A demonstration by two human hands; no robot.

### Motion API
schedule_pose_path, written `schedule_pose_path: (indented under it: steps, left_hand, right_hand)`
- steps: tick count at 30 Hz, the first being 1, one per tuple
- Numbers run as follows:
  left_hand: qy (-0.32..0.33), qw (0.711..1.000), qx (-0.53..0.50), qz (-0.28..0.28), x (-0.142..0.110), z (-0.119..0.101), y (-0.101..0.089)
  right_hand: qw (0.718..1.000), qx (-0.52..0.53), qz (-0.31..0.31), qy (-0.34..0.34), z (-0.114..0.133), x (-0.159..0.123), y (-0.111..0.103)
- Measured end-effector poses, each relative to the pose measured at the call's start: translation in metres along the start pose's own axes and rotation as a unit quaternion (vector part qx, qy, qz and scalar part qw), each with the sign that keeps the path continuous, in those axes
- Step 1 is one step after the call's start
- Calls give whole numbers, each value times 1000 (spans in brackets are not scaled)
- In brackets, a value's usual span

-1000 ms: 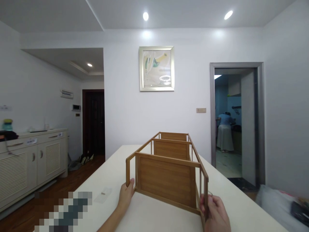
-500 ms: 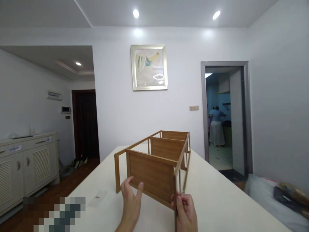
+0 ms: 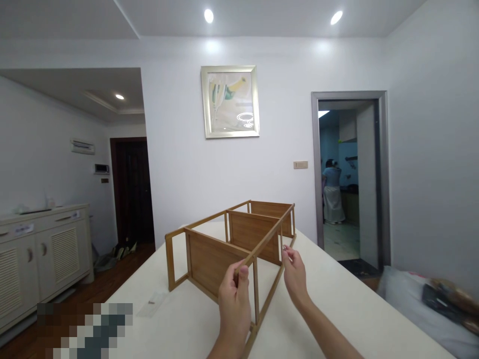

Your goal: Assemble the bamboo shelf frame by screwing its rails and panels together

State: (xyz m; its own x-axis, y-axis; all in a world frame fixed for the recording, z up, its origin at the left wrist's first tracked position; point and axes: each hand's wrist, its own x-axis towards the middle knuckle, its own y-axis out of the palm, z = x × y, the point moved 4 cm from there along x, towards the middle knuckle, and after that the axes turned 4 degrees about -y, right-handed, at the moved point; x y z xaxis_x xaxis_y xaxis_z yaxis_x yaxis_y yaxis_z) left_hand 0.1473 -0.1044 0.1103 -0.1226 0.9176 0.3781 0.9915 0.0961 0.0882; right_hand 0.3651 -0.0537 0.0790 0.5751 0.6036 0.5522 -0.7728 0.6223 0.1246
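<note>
Gripping wooden rack (image 3: 206, 260) | left hand (image 3: 234, 298), curled | right hand (image 3: 295, 275), extended, pinching small item (image 3: 284, 248)

Framed picture (image 3: 230, 102) on white wall (image 3: 175, 159), louvred cabinet (image 3: 65, 249) left

Brown wooden rack (image 3: 205, 262), on its side on table (image 3: 337, 299), small shiny piece (image 3: 284, 248) alongside
</note>
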Motion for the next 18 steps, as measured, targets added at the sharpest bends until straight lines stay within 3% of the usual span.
schedule_pose_path:
  steps: [3,7,12,18]
  left_hand:
    - [-1,1000,-3,-3,-2,3,-5]
    - [-8,1000,-14,-4,-1,4,-19]
    - [-34,998,-59,17,9,8,-40]
    - [-47,995,-88,-14,37,10,-75]
  right_hand:
    - [1000,-22,-5,10,-21,38,-3]
    - [999,-34,23,5,-35,56,-8]
    - [998,-34,59,-15,-31,55,-22]
    - [996,-51,58,-32,-15,36,-40]
